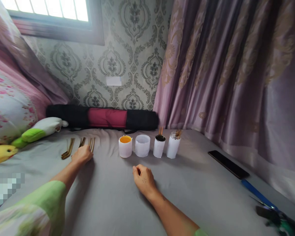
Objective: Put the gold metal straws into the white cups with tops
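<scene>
My left hand is lowered over several thin brown sticks lying in small groups on the grey sheet. Its fingers curl downward, and the back of the hand hides their tips. Left of it lies a bent-looking bundle of similar sticks. My right hand rests loosely curled on the sheet, with nothing visible in it. Beyond it stand four-sided-by-side white-wrapped containers: an orange-lined cup, a pale cup, a dark-lined cup holding a few sticks, and a taller jar holding several.
A black and red roll lies along the patterned wall. Plush toys sit at the left. A dark phone lies at the right, near a blue-handled tool. Purple curtains hang down to the sheet's right edge.
</scene>
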